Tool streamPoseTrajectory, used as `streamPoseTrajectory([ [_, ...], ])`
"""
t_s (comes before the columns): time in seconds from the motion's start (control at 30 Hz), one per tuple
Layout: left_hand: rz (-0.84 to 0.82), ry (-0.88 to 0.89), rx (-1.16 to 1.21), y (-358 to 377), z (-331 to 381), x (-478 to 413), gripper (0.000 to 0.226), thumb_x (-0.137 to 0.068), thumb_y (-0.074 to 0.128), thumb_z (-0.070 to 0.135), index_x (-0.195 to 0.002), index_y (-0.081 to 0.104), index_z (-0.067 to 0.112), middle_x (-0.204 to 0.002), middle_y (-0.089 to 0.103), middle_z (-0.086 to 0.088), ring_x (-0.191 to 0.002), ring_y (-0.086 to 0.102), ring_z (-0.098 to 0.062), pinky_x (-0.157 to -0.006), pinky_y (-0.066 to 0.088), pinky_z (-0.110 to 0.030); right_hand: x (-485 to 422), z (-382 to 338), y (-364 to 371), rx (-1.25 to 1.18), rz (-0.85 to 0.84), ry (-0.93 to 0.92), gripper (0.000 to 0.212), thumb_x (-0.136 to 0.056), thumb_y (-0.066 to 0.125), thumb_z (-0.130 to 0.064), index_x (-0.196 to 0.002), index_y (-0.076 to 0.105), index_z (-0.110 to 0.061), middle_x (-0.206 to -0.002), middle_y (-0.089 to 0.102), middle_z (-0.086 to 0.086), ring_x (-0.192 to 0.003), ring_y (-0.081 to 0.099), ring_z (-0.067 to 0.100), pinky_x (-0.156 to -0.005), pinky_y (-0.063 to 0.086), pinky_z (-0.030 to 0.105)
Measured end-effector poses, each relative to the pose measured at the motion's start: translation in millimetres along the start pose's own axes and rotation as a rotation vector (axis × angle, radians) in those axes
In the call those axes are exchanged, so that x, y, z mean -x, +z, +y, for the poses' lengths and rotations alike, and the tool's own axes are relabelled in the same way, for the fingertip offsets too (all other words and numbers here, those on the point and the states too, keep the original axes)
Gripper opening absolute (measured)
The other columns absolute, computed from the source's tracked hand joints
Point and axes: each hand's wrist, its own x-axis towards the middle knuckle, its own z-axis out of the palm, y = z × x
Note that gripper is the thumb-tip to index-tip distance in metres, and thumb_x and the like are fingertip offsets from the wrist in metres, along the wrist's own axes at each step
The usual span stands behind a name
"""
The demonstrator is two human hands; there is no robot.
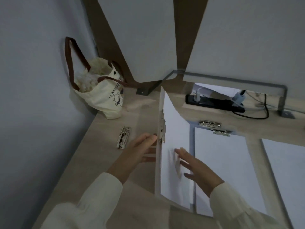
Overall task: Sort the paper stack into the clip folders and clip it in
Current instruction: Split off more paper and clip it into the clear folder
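Head view: a person in pale sleeves stands at a wooden desk point(105, 129), dim light, some blur on the hands.
Raised folder: one clip folder point(158, 162) is tipped up on edge, nearly vertical, its metal clip point(162, 129) along the spine side.
Paper in it: white sheets point(175, 156) lie against the folder's inner face, the top corner curling free.
Left hand point(142, 149): fingers spread behind the folder, propping its back; it looks like a brace rather than a pinch, and how firmly it grips I cannot tell.
Right hand point(196, 169): open, palm and fingers flat against the sheets, closed on nothing.
Doing it well: I would say keep the sheets pressed flat and square to the spine so their edge sits under the clip before it snaps down; that loose top corner may fold.
Second folder point(192, 142): flat on the desk just beside, sheets already under its own clip point(221, 131).
Spare clips: one point(123, 138) left of the hands, another point(209, 123) above the flat folder.
Remaining paper stack point(287, 169): at the right edge, well apart.
Tote bag point(102, 95): against the wall, open, stuffed with something pale I cannot identify.
Power strip point(214, 102): at the back, plugs in it.
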Motion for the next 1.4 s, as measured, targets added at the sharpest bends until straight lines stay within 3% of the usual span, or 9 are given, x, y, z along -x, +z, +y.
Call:
streamPoseTrajectory([
  [0.2,-0.168,0.084,-0.113,87,23,9,0.024,-0.095,0.045,0.018,-0.110,0.062,0.012,-0.110,0.067,0.006,-0.094,0.066,-0.006,-0.089,0.052,-0.031,31,-3,-64,-0.184,0.018,-0.170,0.039,-0.069,0.051,-0.074,-0.100,0.060,-0.052,-0.103,0.068,-0.021,-0.104,0.059,0.006,-0.073,0.052,0.027],
  [0.33,-0.266,0.060,-0.116,140,11,7,0.021,-0.094,0.046,0.017,-0.107,0.062,0.018,-0.114,0.063,0.006,-0.104,0.061,-0.008,-0.095,0.047,-0.029,44,13,-118,-0.335,0.083,-0.241,0.058,-0.060,0.074,-0.053,-0.108,0.066,-0.023,-0.105,0.072,0.004,-0.100,0.064,0.028,-0.078,0.054,0.037],
  [0.47,-0.235,0.007,-0.180,173,-30,-1,0.017,-0.092,0.049,0.022,-0.104,0.059,0.029,-0.110,0.059,0.012,-0.108,0.055,-0.004,-0.094,0.042,-0.022,75,33,-160,-0.350,0.273,-0.283,0.013,-0.074,0.066,-0.017,-0.077,0.073,-0.028,-0.064,0.073,-0.005,-0.061,0.066,0.017,-0.047,0.050,0.017],
  [0.6,0.144,-0.228,-0.274,182,-85,-6,0.024,-0.088,0.053,0.021,-0.112,0.050,0.023,-0.097,0.056,0.004,-0.091,0.060,-0.017,-0.078,0.051,-0.031,80,80,-190,-0.301,0.450,-0.141,0.027,-0.088,0.047,-0.003,-0.111,0.058,-0.011,-0.095,0.065,0.010,-0.080,0.060,0.025,-0.066,0.047,0.033],
  [0.77,0.256,-0.414,-0.226,187,-138,0,0.015,-0.084,0.057,0.007,-0.098,0.058,0.004,-0.113,0.063,-0.019,-0.090,0.060,-0.024,-0.077,0.046,-0.031,39,150,-218,-0.064,0.521,0.126,0.049,-0.085,0.055,0.000,-0.132,0.041,0.000,-0.136,0.043,0.023,-0.120,0.046,0.037,-0.098,0.036,0.040],
  [0.93,0.300,-0.473,-0.146,194,-150,13,0.026,-0.084,0.062,0.012,-0.109,0.059,0.003,-0.120,0.060,-0.017,-0.101,0.055,-0.026,-0.088,0.041,-0.032,28,178,-225,-0.062,0.460,0.277,0.053,-0.075,0.063,-0.005,-0.125,0.048,-0.004,-0.118,0.050,0.022,-0.089,0.049,0.028,-0.072,0.038,0.032],
  [1.03,0.257,-0.498,-0.060,198,-154,26,0.042,-0.085,0.062,0.018,-0.123,0.053,0.002,-0.121,0.059,-0.011,-0.105,0.056,-0.027,-0.088,0.045,-0.031,27,178,-233,-0.039,0.415,0.238,0.016,-0.078,0.060,-0.001,-0.094,0.059,-0.001,-0.083,0.053,0.015,-0.066,0.048,0.024,-0.060,0.036,0.028],
  [1.17,0.341,-0.362,0.354,207,-151,37,0.028,-0.085,0.060,0.009,-0.113,0.057,0.005,-0.112,0.064,-0.015,-0.087,0.064,-0.023,-0.058,0.058,-0.022,35,178,-240,-0.152,0.415,0.227,0.017,-0.080,0.063,-0.014,-0.092,0.064,0.000,-0.071,0.057,0.013,-0.069,0.052,0.028,-0.072,0.044,0.039],
  [1.4,0.373,-0.175,0.708,234,-128,37,0.019,-0.087,0.056,0.015,-0.105,0.059,0.022,-0.098,0.071,-0.001,-0.087,0.068,-0.016,-0.062,0.060,-0.025,67,149,-231,-0.346,0.331,-0.058,0.001,-0.087,0.054,-0.008,-0.086,0.053,-0.008,-0.079,0.055,0.011,-0.071,0.053,0.022,-0.064,0.044,0.030],
])
